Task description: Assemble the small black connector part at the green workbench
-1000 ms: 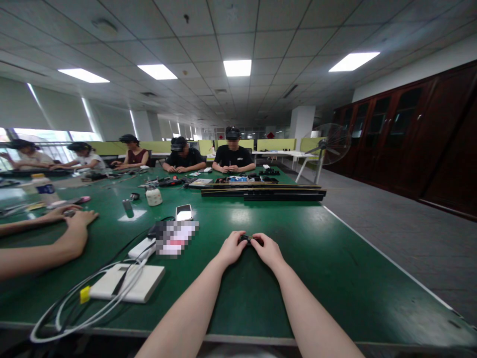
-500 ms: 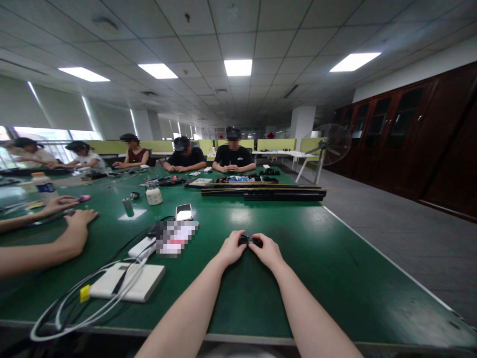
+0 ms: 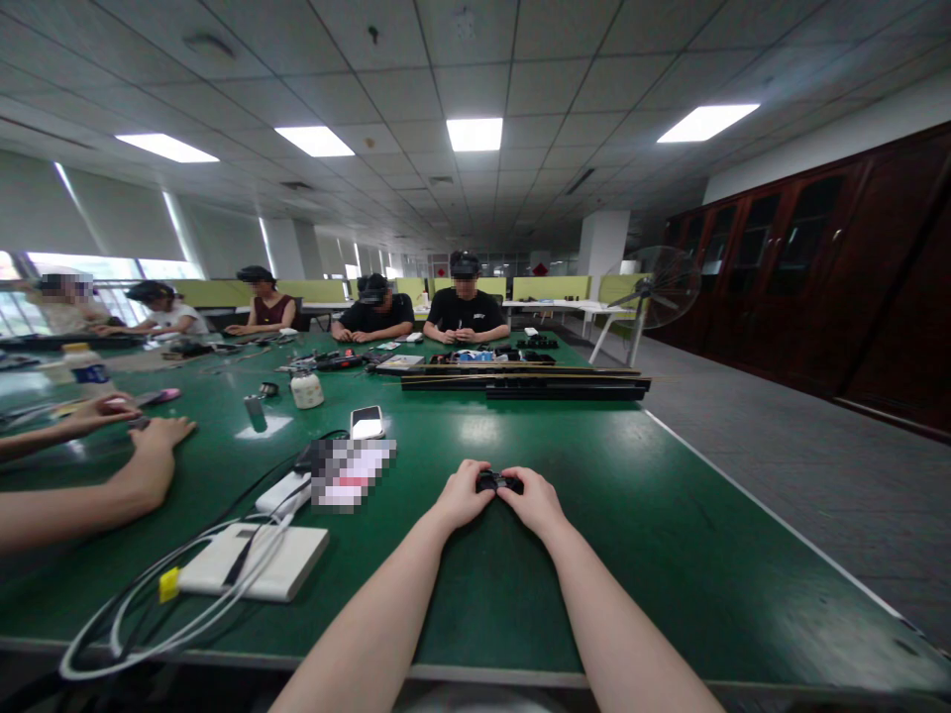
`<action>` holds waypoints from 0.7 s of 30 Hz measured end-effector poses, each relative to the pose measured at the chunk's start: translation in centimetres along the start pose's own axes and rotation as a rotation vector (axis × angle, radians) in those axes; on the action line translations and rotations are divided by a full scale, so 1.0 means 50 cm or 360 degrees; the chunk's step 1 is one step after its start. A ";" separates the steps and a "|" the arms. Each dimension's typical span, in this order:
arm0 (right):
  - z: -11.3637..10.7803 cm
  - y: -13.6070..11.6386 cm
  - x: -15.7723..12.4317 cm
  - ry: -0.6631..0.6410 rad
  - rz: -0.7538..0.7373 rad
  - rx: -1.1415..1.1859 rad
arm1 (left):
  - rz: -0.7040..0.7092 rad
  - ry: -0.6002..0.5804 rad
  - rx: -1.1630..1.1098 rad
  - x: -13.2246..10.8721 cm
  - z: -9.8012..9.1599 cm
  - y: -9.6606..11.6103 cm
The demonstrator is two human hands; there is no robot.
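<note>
A small black object (image 3: 494, 482) sits between my two hands on the green table (image 3: 654, 515). My left hand (image 3: 462, 495) has its fingers curled round the object's left end. My right hand (image 3: 533, 498) pinches its right end. Both forearms reach forward from the near edge. The object is too small to make out in detail.
A white flat box with looped white cables (image 3: 253, 561) lies near left, a phone (image 3: 367, 423) and a blurred card (image 3: 349, 473) beyond it. A co-worker's arms (image 3: 111, 480) rest at left. Long black rails (image 3: 524, 383) lie across mid-table. Several seated people work at the far end. A fan (image 3: 658, 287) stands right.
My hands keep hold of the small black object, with only slight finger movement. The co-worker's far hand at left has shifted a little.
</note>
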State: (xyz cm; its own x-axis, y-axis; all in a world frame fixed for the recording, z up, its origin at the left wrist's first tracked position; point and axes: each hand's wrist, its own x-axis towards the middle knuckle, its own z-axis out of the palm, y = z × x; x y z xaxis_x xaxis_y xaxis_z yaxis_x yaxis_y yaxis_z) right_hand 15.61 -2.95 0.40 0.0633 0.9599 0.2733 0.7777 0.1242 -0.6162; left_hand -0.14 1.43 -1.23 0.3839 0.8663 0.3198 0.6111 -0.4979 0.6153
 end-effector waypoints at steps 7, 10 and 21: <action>0.002 0.002 0.002 -0.0010 -0.0007 -0.0021 | 0.0017 -0.0010 0.0035 -0.002 -0.004 0.004; 0.005 0.005 0.003 -0.0005 -0.0021 -0.0015 | 0.0029 -0.0017 0.0037 -0.002 -0.003 0.003; 0.012 0.014 0.006 -0.0012 -0.0035 -0.0031 | 0.0053 -0.0022 0.0038 -0.001 -0.003 0.004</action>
State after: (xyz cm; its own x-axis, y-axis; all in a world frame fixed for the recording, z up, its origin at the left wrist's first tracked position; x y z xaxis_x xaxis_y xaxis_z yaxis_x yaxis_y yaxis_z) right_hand 15.80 -2.42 -0.39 0.0415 0.9587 0.2813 0.7909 0.1405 -0.5956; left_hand -0.16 1.28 -1.00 0.4135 0.8488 0.3296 0.6141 -0.5272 0.5872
